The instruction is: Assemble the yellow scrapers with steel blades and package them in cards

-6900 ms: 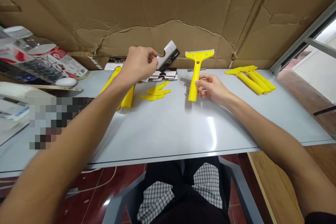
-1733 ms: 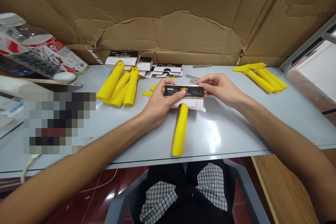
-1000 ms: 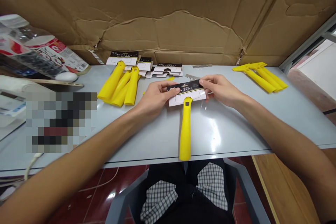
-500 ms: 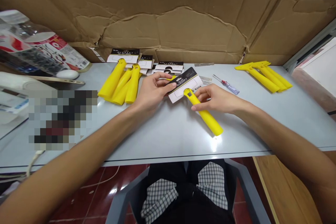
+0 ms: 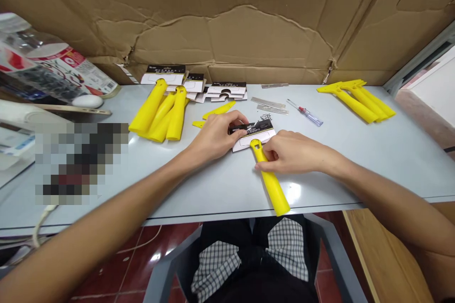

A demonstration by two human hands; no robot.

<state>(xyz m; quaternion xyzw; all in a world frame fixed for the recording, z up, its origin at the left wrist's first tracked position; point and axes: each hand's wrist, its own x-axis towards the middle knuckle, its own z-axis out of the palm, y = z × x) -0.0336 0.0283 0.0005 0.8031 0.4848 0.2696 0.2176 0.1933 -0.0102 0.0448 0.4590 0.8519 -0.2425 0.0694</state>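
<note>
My left hand (image 5: 219, 133) pinches the left side of a black-and-white header card (image 5: 249, 141) between thumb and fingers. Through the card's lower part passes the slotted end of a yellow plastic scraper handle (image 5: 274, 191), which points down toward the table's front edge. My right hand (image 5: 295, 151) grips this handle just below the card, its thumb across the front. Beyond my left hand lie flat yellow plastic pieces (image 5: 221, 109). A small heap of screws (image 5: 266, 117) sits behind the card, near thin metal blades (image 5: 269, 102).
Carded yellow handles (image 5: 149, 109) and a stack of header cards (image 5: 227, 89) lie at the back left. A screwdriver (image 5: 306, 113) and several yellow scraper handles (image 5: 360, 104) are on the right. Bottles (image 5: 74, 68), a phone (image 5: 93, 109) and cardboard (image 5: 227, 33) border the table.
Both hands have brought the card and scraper handle down and nearer to me. The handle now points more steeply toward the front edge. The flat yellow pieces and screws have come into sight.
</note>
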